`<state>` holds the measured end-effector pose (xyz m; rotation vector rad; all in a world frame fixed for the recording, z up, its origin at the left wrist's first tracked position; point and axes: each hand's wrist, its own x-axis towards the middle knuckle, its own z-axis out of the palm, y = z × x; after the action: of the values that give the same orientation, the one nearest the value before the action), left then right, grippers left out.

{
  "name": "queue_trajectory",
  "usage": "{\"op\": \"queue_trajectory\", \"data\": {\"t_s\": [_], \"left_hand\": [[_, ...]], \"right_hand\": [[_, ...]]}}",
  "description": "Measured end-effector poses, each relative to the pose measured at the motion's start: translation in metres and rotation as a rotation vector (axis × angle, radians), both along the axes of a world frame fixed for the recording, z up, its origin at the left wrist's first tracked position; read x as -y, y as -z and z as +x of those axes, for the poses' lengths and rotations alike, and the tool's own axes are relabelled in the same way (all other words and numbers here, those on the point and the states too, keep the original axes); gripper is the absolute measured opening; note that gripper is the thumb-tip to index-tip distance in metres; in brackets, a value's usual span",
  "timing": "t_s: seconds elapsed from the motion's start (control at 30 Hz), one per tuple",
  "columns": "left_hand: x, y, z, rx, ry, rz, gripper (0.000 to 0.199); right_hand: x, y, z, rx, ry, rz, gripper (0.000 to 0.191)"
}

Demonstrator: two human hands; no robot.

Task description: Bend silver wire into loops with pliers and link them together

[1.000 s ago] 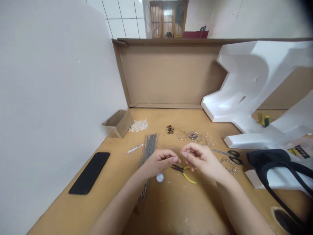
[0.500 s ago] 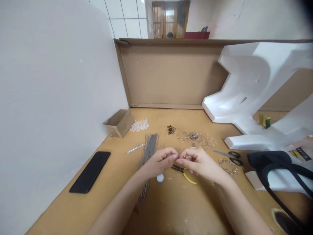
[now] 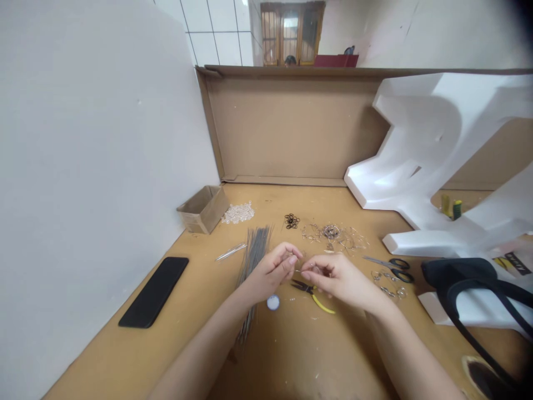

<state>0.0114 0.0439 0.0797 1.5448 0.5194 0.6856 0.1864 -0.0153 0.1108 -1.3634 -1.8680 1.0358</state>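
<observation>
My right hand [image 3: 339, 276] pinches a thin piece of wire [image 3: 297, 271], whose tip sticks out toward the left between thumb and finger. Facing it, my left hand [image 3: 270, 273] has curled fingers with thumb and forefinger close together; whatever they may hold is too small to make out. Pliers with yellow handles [image 3: 320, 300] lie on the table just below the right hand. Partly under my left wrist runs a bundle of straight grey wires [image 3: 256, 247]. A small round white disc [image 3: 272, 303] is below the left hand.
Clear beads [image 3: 238, 213] lie beside a small box [image 3: 202, 214]. Black rings [image 3: 291, 221] and tangled wire pieces [image 3: 331, 231] are farther back. Scissors [image 3: 391, 264] and wire loops [image 3: 389, 284] sit at right, near white foam [image 3: 410, 243]. A black phone [image 3: 154, 293] lies left.
My left hand's fingers have drawn slightly apart from the right hand and lifted a little, baring the wire tip between the hands. My right hand has hardly moved.
</observation>
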Motion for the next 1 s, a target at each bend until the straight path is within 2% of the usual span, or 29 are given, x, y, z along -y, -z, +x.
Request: {"op": "queue_trajectory", "data": {"t_s": [0.1, 0.2, 0.33, 0.53, 0.7, 0.83, 1.0], "left_hand": [[-0.001, -0.001, 0.000, 0.030, -0.040, 0.006, 0.034], [-0.004, -0.006, -0.001, 0.043, -0.095, -0.028, 0.043], [-0.006, -0.011, -0.003, -0.015, -0.110, -0.085, 0.035], [-0.001, -0.012, -0.002, -0.044, -0.151, -0.087, 0.026], [-0.001, -0.013, -0.003, -0.095, -0.177, -0.069, 0.027], [-0.001, -0.014, -0.003, -0.121, -0.113, -0.022, 0.024], [-0.001, -0.009, -0.001, -0.139, -0.075, 0.023, 0.020]], "right_hand": [[-0.001, 0.002, 0.000, 0.009, 0.067, 0.014, 0.024], [-0.003, 0.004, 0.003, 0.053, 0.165, 0.093, 0.023], [-0.004, 0.005, 0.006, 0.106, 0.239, 0.169, 0.024], [-0.004, 0.007, 0.002, 0.150, 0.185, 0.199, 0.026], [0.000, -0.004, 0.009, 0.117, 0.199, 0.193, 0.033], [0.003, -0.010, 0.012, 0.060, 0.182, 0.211, 0.034], [0.001, -0.007, 0.007, 0.039, 0.094, 0.161, 0.032]]}}
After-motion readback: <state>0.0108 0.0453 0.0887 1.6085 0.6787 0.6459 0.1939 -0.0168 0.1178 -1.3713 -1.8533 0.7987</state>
